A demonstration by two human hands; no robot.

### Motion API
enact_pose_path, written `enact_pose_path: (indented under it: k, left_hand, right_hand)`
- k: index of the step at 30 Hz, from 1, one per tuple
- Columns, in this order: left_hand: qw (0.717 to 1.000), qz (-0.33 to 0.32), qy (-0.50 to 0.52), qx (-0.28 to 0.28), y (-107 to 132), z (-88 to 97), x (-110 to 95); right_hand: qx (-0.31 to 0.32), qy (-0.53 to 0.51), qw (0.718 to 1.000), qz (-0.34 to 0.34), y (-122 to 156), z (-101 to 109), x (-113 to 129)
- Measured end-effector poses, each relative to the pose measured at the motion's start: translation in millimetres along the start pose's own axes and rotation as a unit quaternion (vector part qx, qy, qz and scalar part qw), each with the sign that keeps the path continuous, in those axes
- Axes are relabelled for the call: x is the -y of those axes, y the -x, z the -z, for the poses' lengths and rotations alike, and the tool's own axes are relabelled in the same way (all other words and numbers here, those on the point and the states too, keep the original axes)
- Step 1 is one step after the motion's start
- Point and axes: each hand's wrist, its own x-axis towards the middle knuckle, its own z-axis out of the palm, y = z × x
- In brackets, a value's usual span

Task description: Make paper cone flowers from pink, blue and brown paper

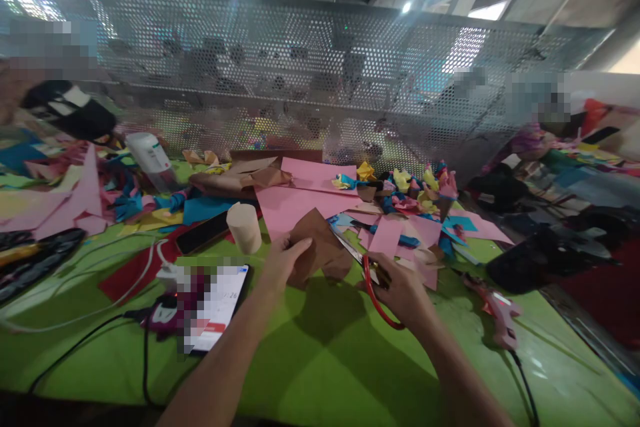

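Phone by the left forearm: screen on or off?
On: the phone glows bright white, with digits and a red patch showing.

A perforated metal screen (280,67) stands beyond a dark phone (201,233).

The held paper (316,243) is brown, the scissors (367,273) red and silver, the desk (345,367) lime green, the cup (245,230) cream, the glue gun (503,320) pink, the panel (280,47) dotted grey.

Left hand's (283,260) fingers partly hidden behind brown paper (320,240). Forearms (225,347) and glue-gun cable (525,380) cut off by bottom edge. Lit phone (223,313) partly masked by mosaic. Shapes (215,57) blurred behind perforated screen (280,97).
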Motion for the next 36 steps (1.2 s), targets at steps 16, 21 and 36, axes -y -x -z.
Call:
enact_pose_path:
  k: [16, 21, 36]
  left_hand:
    - [1.0, 0.02, 0.0, -0.002, 0, -1.7, 1]
    - [1.0, 0.025, -0.004, 0.001, 3, -3.4, -1]
    - [0.999, 0.049, 0.001, 0.006, 2, -2.6, 0]
  right_hand:
    - [0.049, 0.033, 0.998, 0.003, 0, 4, 12]
    - [0.032, 0.061, 0.998, -0.004, 1, 3, 13]
    - [0.024, 0.05, 0.998, -0.016, 0, 0, 6]
